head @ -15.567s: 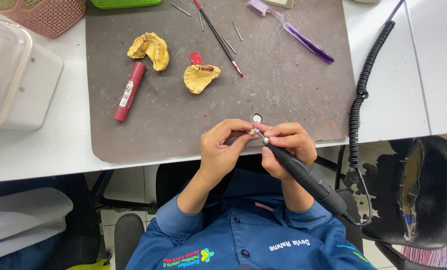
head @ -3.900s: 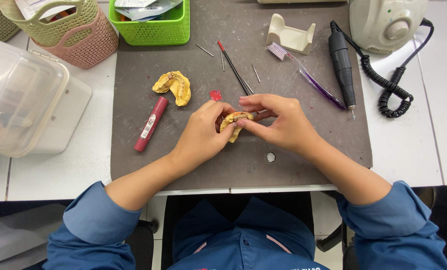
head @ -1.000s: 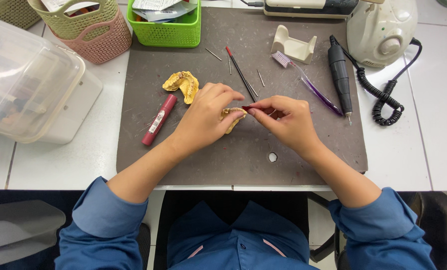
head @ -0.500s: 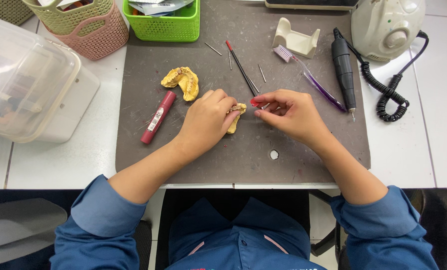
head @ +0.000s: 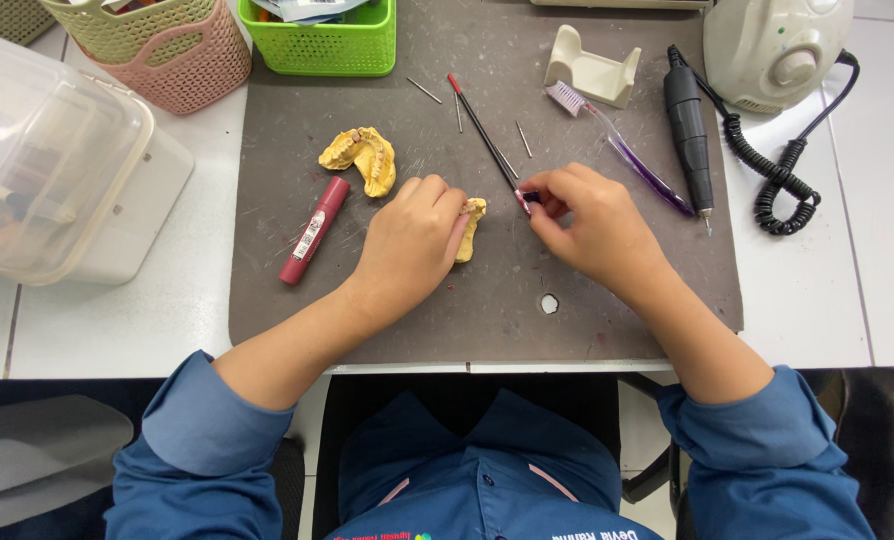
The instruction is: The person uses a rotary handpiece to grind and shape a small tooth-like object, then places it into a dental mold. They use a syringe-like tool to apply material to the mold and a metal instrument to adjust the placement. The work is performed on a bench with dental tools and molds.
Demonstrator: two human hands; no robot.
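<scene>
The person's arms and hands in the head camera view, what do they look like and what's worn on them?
Both hands, the left hand and the right hand, are bare, with no gloves, rings or watch visible. The forearms are uncovered; blue sleeves of a collared work shirt are pushed up to about the elbows.

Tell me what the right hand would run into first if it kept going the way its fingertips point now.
The right hand points left, toward the left hand. Its fingertips already pinch the lower end of the thin red-tipped tool; beyond that, probably the yellow dental cast under the left hand, though depth is unclear.
</scene>
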